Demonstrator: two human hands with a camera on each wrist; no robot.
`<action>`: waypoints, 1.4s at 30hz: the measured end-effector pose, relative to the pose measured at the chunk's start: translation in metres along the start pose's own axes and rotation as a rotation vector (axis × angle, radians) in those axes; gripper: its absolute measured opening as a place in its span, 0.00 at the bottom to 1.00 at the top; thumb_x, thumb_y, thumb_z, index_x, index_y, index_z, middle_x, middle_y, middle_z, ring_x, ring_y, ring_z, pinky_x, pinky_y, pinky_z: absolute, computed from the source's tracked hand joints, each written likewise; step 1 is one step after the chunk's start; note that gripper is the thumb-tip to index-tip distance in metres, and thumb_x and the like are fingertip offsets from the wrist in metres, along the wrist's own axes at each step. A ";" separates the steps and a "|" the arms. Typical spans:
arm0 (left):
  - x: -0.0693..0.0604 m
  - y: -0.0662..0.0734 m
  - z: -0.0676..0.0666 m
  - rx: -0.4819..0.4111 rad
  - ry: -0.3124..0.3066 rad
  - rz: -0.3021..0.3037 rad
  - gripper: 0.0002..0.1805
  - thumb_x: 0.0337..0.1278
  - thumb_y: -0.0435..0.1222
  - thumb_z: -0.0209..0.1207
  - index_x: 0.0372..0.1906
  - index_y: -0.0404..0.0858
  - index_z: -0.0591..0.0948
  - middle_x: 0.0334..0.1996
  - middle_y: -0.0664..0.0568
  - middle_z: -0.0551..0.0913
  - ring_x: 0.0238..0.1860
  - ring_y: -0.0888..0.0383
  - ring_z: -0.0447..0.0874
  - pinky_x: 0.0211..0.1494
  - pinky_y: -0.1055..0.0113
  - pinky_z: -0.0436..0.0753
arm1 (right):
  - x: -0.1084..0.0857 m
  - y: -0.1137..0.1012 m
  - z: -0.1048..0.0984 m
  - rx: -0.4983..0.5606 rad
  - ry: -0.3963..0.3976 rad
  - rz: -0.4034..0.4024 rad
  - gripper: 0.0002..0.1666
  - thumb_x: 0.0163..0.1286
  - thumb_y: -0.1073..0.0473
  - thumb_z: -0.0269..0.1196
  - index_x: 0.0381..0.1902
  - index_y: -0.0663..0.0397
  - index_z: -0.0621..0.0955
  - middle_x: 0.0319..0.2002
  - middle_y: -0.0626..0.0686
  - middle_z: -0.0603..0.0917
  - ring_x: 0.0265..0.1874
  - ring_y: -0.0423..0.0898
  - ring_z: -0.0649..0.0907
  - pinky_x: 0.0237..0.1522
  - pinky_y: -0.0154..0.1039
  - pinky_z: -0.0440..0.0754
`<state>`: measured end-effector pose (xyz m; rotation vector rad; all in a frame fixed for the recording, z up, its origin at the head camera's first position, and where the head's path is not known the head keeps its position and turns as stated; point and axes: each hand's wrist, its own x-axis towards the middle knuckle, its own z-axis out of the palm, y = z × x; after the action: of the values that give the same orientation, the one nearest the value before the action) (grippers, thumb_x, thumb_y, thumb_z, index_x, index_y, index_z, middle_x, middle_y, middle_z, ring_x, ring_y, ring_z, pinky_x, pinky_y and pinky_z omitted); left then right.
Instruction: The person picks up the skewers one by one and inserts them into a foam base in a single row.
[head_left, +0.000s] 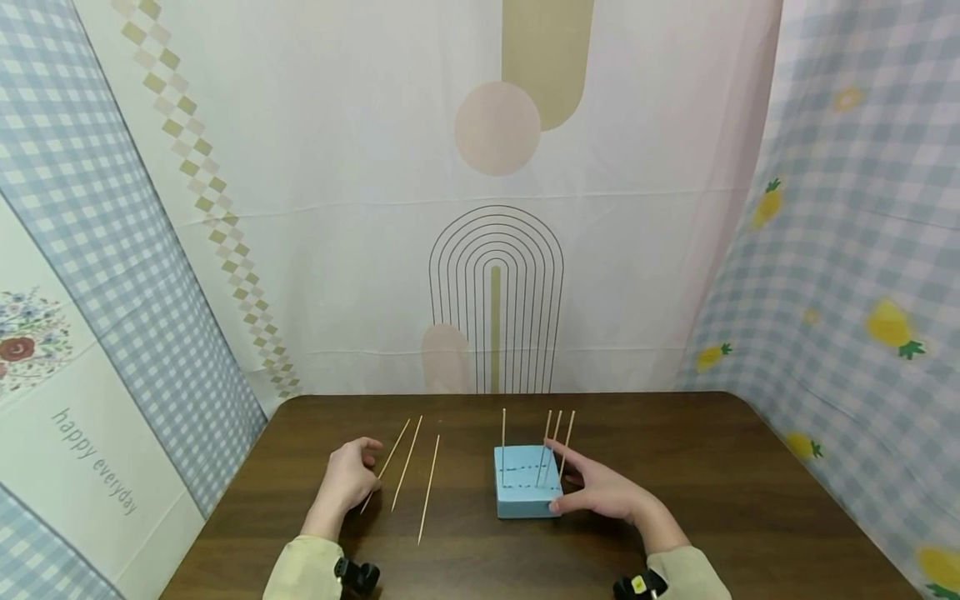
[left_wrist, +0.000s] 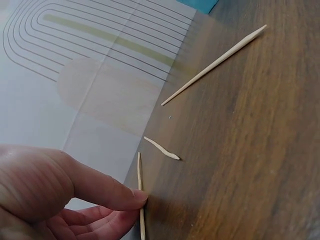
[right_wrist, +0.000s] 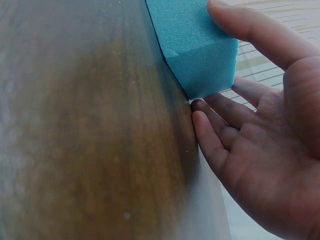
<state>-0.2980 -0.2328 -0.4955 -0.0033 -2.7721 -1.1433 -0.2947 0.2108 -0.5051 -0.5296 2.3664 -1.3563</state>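
Observation:
At the left of the table, my left hand (head_left: 349, 475) pinches a thin wooden skewer (left_wrist: 139, 175) between thumb and fingers, the skewer lying slanted at the tabletop. Two more skewers, one in the middle (head_left: 407, 463) and one to its right (head_left: 429, 490), lie apart from that hand. Toward the right stands a light blue foam block (head_left: 528, 507) with dotted marks on its top. My right hand (head_left: 607, 492) grips the block's right side, thumb at the near corner and fingers at the far side. One upright skewer (head_left: 504, 429) stands at the block's left, three at its right.
The dark brown wooden table (head_left: 465, 575) ends at a patterned cloth backdrop (head_left: 345, 292). Checked cloths hang on the left (head_left: 112, 167) and right (head_left: 847, 250).

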 end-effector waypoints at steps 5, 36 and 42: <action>0.000 0.000 0.001 -0.002 0.004 0.002 0.35 0.28 0.15 0.65 0.55 0.30 0.86 0.35 0.45 0.84 0.37 0.47 0.81 0.39 0.56 0.80 | 0.000 0.000 -0.001 -0.004 0.003 -0.003 0.63 0.65 0.50 0.77 0.88 0.47 0.54 0.83 0.70 0.56 0.75 0.72 0.68 0.74 0.68 0.66; 0.000 -0.001 -0.005 -0.040 -0.023 -0.021 0.35 0.32 0.15 0.65 0.58 0.31 0.85 0.38 0.44 0.85 0.40 0.46 0.81 0.36 0.59 0.79 | 0.000 -0.001 -0.001 -0.012 0.002 -0.012 0.63 0.65 0.49 0.77 0.88 0.46 0.54 0.83 0.70 0.56 0.76 0.72 0.68 0.74 0.68 0.65; 0.001 -0.003 -0.004 -0.107 -0.035 -0.054 0.36 0.34 0.14 0.64 0.59 0.30 0.84 0.37 0.44 0.84 0.34 0.49 0.80 0.26 0.61 0.78 | 0.001 0.002 0.000 -0.017 0.000 0.000 0.63 0.66 0.48 0.77 0.88 0.46 0.54 0.83 0.69 0.56 0.76 0.71 0.68 0.75 0.67 0.65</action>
<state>-0.2984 -0.2376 -0.4947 0.0410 -2.7531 -1.3166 -0.2960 0.2113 -0.5065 -0.5340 2.3795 -1.3371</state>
